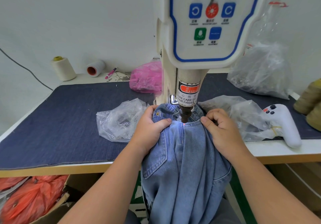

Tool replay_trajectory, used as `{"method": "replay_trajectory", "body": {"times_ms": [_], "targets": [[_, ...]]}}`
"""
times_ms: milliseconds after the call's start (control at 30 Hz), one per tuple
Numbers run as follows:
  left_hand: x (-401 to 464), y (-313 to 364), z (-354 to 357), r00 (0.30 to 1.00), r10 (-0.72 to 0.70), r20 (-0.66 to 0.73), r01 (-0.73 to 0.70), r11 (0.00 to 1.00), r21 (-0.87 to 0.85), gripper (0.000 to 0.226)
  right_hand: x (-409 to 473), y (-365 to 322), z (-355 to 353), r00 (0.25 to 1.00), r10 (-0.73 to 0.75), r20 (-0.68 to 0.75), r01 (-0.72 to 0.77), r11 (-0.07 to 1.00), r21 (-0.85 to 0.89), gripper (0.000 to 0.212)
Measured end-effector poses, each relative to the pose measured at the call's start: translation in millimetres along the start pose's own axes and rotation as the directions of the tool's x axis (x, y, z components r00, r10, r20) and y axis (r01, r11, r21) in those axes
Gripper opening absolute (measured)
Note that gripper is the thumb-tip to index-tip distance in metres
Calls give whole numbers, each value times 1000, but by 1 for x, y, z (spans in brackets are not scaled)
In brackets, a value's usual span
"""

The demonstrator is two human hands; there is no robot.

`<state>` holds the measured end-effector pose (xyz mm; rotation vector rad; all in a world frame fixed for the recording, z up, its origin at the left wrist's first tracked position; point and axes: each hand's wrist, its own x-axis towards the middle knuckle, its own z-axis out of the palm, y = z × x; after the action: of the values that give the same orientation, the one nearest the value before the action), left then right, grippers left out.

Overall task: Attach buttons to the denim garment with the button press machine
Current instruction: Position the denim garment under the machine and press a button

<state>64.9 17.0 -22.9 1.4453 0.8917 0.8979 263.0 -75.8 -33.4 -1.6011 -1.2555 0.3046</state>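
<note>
Gripping the light-blue denim garment [184, 157], both hands [151, 128] [224, 129] needed taut fabric, thumbs clear of the cream button press machine [187, 84].

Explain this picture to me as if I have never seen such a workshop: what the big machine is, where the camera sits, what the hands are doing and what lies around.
This is one view, from a camera worn on the person's head, looking down at their own hands. The tall cream machine with coloured panel keys is a button press; its dark punch points down at the waistband of the denim garment, where a small red light dot shows. A warning label tells you to mind your fingers. The left hand and the right hand each keep a grip on bunched denim, one on each side of the punch. The table is covered with dark blue cloth. On it lie clear plastic bags, a pink bag, two thread spools and a white controller.
</note>
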Motion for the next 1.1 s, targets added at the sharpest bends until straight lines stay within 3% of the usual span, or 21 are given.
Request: {"method": "replay_trajectory", "body": {"times_ms": [1100], "targets": [[-1,1,1,1000,-9,-8,9,1000,-20,29,0,0,0,1000,14,5,-14,1000,6,24]]}}
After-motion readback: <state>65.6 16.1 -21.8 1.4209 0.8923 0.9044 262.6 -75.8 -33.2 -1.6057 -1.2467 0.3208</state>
